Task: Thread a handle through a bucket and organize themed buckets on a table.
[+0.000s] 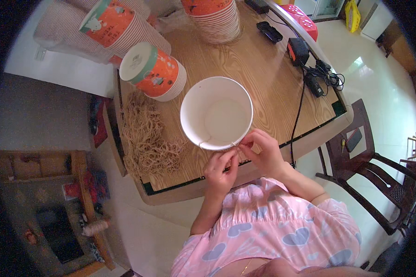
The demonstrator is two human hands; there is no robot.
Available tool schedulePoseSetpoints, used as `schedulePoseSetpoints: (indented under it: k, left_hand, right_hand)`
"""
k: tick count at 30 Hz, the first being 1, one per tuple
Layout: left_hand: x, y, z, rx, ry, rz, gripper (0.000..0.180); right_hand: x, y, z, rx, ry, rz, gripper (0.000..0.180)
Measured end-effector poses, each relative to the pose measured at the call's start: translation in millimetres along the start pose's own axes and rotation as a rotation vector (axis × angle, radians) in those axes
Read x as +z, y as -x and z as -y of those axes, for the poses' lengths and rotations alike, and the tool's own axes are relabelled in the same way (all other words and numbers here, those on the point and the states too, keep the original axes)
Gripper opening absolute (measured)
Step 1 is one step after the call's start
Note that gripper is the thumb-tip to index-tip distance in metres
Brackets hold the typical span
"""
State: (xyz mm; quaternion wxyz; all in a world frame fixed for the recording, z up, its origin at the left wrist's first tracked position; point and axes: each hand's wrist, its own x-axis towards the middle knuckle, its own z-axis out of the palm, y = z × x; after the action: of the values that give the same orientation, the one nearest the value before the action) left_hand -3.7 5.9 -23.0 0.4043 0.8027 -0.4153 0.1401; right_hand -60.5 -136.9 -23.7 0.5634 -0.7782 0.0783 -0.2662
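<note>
Three stacks of orange-and-green paper tubs are sitting at the far left of the table (272,87): stack one (108,23), stack two (153,70), stack three (215,18). One white tub (216,113) is standing open at the near edge. Left hand (221,170) and right hand (262,150) are both pinching a thin string (217,144) at its rim. One heap of twine (145,136) is lying left.

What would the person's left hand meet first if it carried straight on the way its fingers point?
The left hand points up and slightly right, its fingertips already at the near rim of the white paper bucket. It would probably meet that rim first, though depth is hard to judge.
</note>
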Motion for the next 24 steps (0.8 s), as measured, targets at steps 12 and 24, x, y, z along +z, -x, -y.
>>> schedulePoseSetpoints:
  k: [12, 24]
  left_hand:
    - [7, 0, -7, -0.848, 0.824, 0.011, 0.013]
    - [9, 0, -5, -0.830, 0.842, -0.028, 0.013]
  right_hand:
    - [-2, 0, 0, -0.004, -0.046, 0.018, 0.012]
    - [-5, 5, -2, 0.227, -0.339, 0.110, 0.011]
